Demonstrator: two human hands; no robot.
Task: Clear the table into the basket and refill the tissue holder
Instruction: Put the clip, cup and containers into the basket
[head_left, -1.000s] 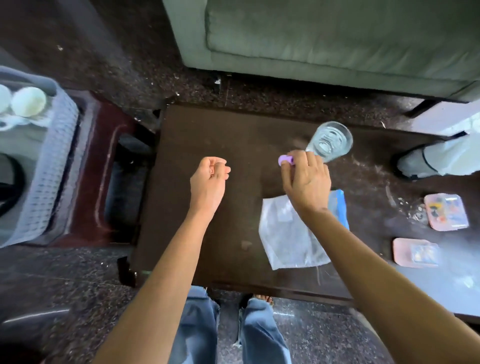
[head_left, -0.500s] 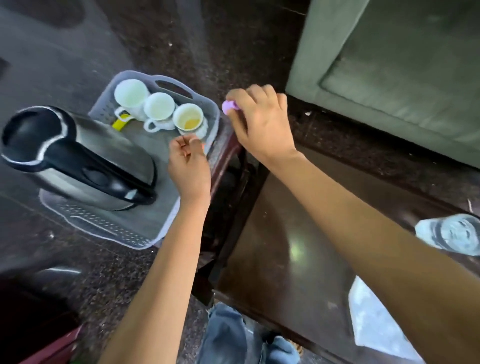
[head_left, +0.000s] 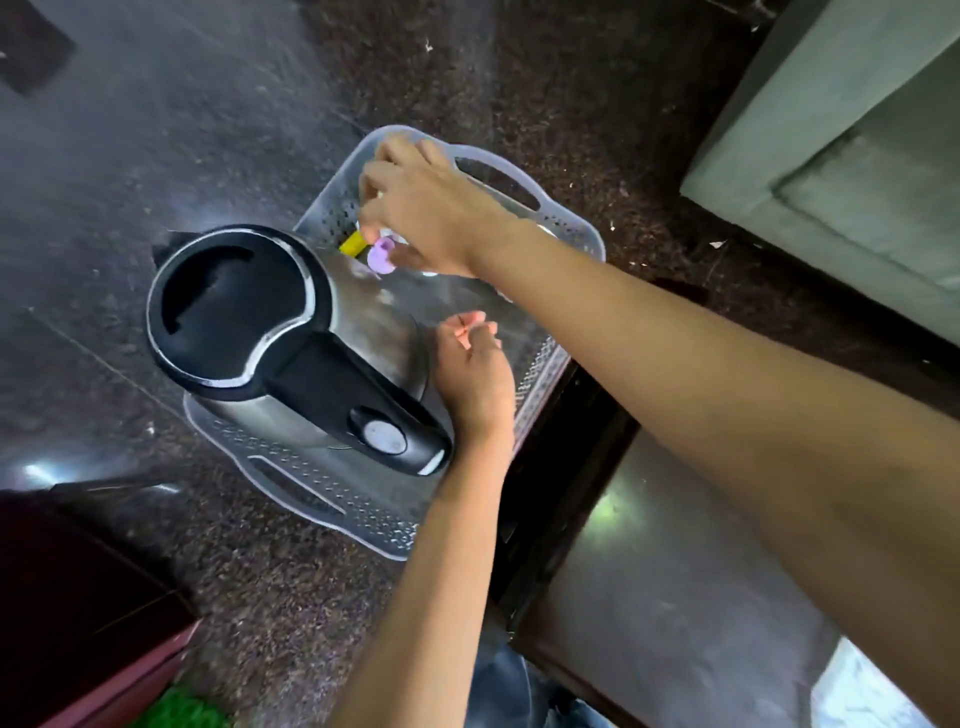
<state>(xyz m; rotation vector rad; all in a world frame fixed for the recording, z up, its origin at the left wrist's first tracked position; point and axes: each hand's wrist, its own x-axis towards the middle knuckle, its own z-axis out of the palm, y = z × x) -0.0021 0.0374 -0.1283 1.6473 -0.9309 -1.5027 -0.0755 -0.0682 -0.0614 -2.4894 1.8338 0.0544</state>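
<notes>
Two hands are working over the basket, which is sitting on the floor just beside the dark tabletop.

Nearest: a pale sheet or bag is lying at the tabletop's near corner, cut off by the frame edge, so clearing is judged unfinished. No tissue holder is showing; refill is judged not yet begun.

Middle: the left hand is hovering above the basket beside the kettle, fingers loosely curled, thumb and forefinger nearly pinching; whether they are gripping anything I cannot tell. The kettle is standing in the basket, its black handle running toward the near right and its spout pointing to the far left. That is its long axis as seen from above.

Far: the right hand is reaching into the basket's far end, fingers closing around a small purple piece held low, just beside the kettle body. The piece looks roundish and blurred, with no clear long axis. A yellow handle is poking out below the fingers; whatever it belongs to is hidden under the hand.

Judgement: drop-off under way, piece not yet released.
</notes>
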